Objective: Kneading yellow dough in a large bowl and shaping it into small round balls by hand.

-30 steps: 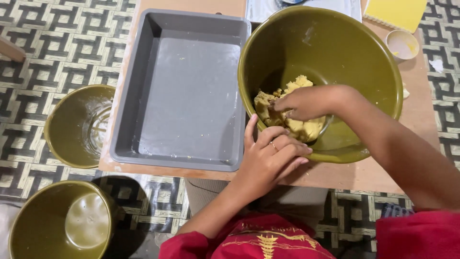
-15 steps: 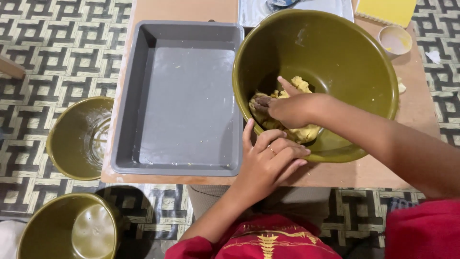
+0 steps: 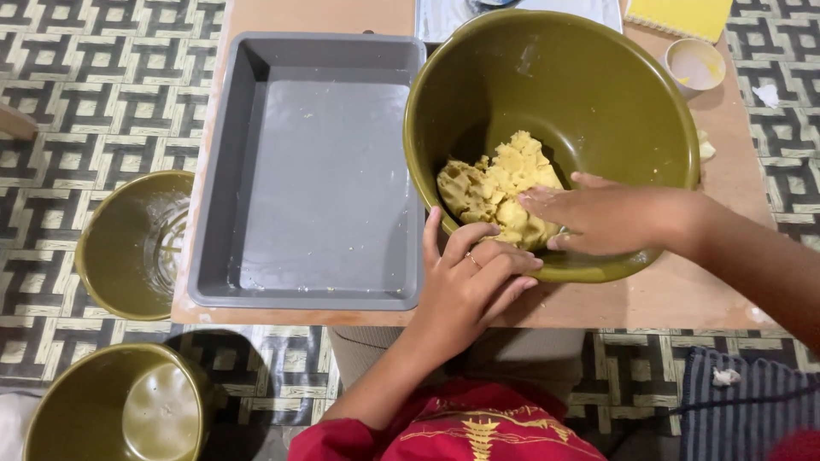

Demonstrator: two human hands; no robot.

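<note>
Here, seen from the head camera, the right hand (image 3: 602, 220) lies flat and loose inside the big olive bowl (image 3: 598, 94), fingers spread and pressing on the near edge of the yellow dough (image 3: 500, 183) lumped at the bowl's bottom, gripping nothing. The left hand (image 3: 470, 286) cups the bowl's near outer wall, fingers curled against it. Just left of the bowl sits a grey rectangular tray (image 3: 312, 171) on the small wooden table (image 3: 717, 282), with two more olive bowls down on the patterned floor (image 3: 85, 111).

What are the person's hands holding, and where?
The left hand steadies the green bowl by its near rim. The right hand presses on the yellow dough inside, not clearly gripping it.
</note>
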